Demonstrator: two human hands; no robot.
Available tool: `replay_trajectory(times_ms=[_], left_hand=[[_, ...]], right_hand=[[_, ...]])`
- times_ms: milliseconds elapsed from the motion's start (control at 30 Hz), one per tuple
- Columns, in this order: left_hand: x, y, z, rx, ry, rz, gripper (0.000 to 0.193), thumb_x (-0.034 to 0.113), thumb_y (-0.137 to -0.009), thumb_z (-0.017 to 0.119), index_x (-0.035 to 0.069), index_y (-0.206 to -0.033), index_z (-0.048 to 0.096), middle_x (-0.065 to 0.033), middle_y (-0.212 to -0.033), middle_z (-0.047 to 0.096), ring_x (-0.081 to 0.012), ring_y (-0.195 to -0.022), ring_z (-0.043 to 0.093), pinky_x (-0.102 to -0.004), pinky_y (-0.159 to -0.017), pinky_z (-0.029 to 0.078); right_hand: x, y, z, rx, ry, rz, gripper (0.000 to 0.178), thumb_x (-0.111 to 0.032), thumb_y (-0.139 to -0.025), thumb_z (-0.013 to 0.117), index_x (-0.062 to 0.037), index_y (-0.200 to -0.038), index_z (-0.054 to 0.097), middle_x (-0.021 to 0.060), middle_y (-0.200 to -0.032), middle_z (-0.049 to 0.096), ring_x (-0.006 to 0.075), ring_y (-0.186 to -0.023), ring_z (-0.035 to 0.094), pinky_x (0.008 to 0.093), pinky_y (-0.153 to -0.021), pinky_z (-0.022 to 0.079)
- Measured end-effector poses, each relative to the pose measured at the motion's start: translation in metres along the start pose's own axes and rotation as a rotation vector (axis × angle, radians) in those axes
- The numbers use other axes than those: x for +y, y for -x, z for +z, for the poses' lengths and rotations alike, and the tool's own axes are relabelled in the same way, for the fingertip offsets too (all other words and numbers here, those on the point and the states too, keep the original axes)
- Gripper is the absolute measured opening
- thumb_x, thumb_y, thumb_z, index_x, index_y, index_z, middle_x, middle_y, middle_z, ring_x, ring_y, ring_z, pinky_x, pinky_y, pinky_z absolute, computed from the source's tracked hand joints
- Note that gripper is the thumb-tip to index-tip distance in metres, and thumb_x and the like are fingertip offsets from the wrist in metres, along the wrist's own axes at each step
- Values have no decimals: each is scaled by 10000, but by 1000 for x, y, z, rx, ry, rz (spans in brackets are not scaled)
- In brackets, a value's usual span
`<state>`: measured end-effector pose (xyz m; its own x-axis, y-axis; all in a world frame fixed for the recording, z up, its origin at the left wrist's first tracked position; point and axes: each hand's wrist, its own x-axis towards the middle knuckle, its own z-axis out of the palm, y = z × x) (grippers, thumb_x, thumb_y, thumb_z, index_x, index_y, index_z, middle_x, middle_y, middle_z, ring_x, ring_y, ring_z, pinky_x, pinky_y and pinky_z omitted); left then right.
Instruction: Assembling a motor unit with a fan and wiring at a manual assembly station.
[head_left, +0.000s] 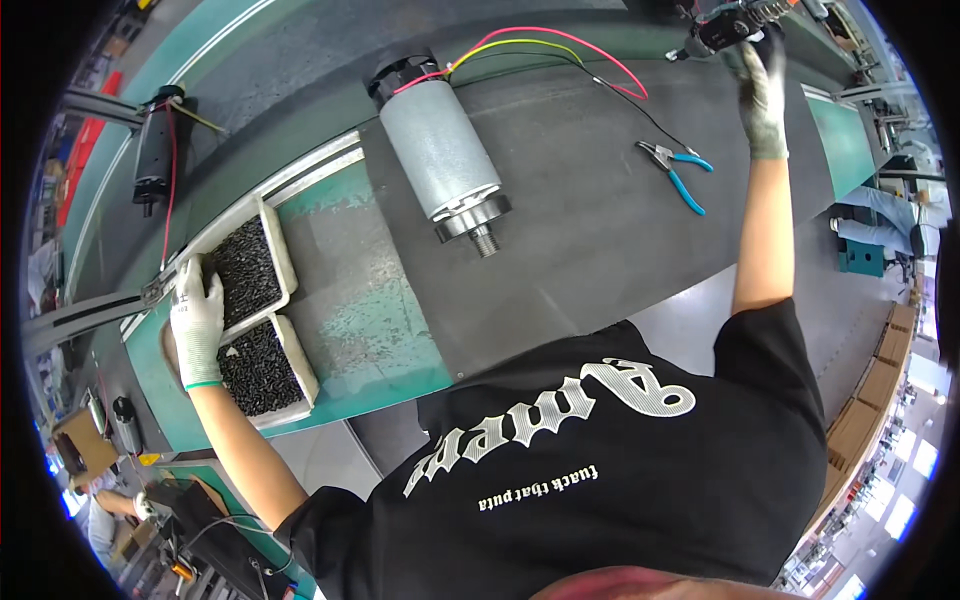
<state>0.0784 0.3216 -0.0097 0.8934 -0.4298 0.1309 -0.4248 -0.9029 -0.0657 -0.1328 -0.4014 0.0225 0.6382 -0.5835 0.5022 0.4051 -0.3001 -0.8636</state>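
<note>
My left hand (pixel 198 320), in a white knit glove, rests at the left side of two white bins. Its fingers are stretched with the thumb apart. The far bin (pixel 285 250) and the near bin (pixel 300 360) both hold small black screw-like parts. At the upper right my gloved right hand (pixel 764 105) is closed on a dark power tool (pixel 728 28), partly cut off by the picture's edge. Between my hands lies a silver cylindrical motor (pixel 435 145) with a threaded shaft toward me and red, yellow and black wires behind. Blue-handled pliers (pixel 683 175) lie nearer my right hand.
A dark mat (pixel 560 270) covers much of the green bench (pixel 370 320). A dark cylindrical tool (pixel 153 155) with a red cord hangs at the left beside a metal rail (pixel 80 315). Another person's hand (pixel 140 508) shows at the lower left.
</note>
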Motion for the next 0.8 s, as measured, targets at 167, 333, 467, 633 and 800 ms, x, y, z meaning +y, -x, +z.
replay_trajectory(times_ms=[167,333,467,633,800], left_hand=[[16,14,-19,117,328,-92,295,101,-941,616,-11,-1214,602,-157,-1023,667,-235,-928,637,-331,-868,493],[65,50,-56,128,818,-377,305,71,-917,638,-18,-1206,605,-75,-1009,666,-118,-898,596,-259,-859,489],[155,57,-65,361,1729,-373,283,40,-889,667,2,-1164,611,-96,-1028,632,-128,-863,604,-258,-844,497],[259,45,-51,-53,2826,106,333,156,-930,693,3,-1209,594,-97,-1071,583,-90,-730,499,-250,-690,457],[301,51,-50,-367,3145,-53,327,239,-981,644,23,-1221,589,-47,-1078,599,-63,-687,427,-255,-684,425]], right_hand=[[72,-77,-64,-443,26,507,478,-138,-927,674,-51,-1365,504,26,-1256,590,161,-1139,586,336,-1019,458],[-18,-64,12,-519,530,29,377,-162,-899,680,25,-1222,627,63,-1143,667,151,-1068,589,299,-956,447],[-92,12,54,-398,-271,77,411,-150,-862,654,53,-1216,603,175,-1171,645,302,-1154,590,430,-1030,453],[-126,83,154,-425,-686,157,427,-166,-843,643,84,-1186,592,199,-1143,622,333,-1143,576,464,-1010,464],[-131,105,203,-429,-703,216,452,-180,-840,641,95,-1193,576,182,-1119,593,323,-1115,553,459,-984,466]])
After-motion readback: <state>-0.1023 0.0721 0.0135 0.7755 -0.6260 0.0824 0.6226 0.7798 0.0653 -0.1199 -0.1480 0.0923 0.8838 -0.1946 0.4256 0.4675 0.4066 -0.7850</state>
